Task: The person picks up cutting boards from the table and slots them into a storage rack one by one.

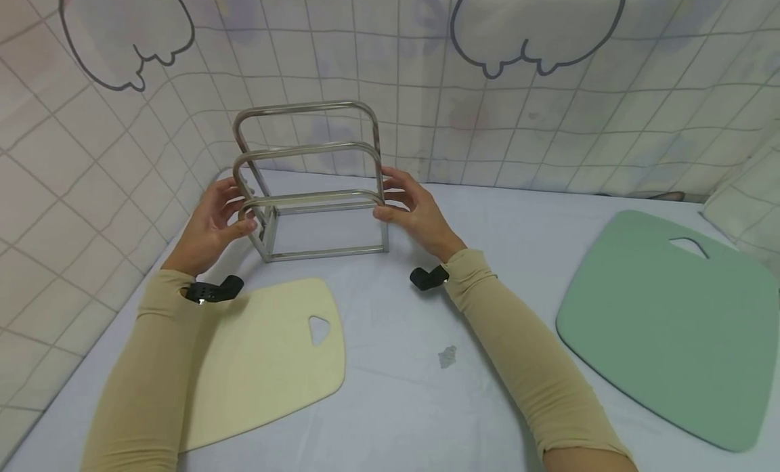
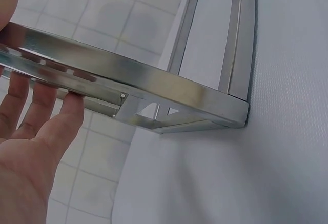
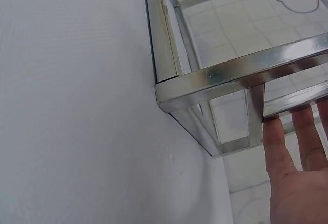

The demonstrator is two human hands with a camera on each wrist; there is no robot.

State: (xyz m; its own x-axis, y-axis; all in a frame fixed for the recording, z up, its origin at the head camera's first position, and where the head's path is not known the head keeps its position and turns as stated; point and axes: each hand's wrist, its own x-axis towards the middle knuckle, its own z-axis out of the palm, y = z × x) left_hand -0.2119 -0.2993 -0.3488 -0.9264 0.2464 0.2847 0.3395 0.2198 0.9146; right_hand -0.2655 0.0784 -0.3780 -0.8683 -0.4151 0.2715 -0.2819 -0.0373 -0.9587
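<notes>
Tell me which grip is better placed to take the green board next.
Likely the right grip: the green board lies on that side. The left grip is farther away. Both hold the metal rack.

A white worktop [image 1: 378, 418] meets pale, grid-patterned cloth [image 1: 420, 120] behind and at left, printed with outlined cartoon figures [image 1: 539, 25].

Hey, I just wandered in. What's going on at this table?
A person is holding a metal rack by its two sides, the left hand on one and the right hand on the other. The rack's base appears to rest on the table, and nothing stands in its slots. A yellow board lies flat nearer the person, partly hidden by the left arm, and a green board lies off to the right.
</notes>
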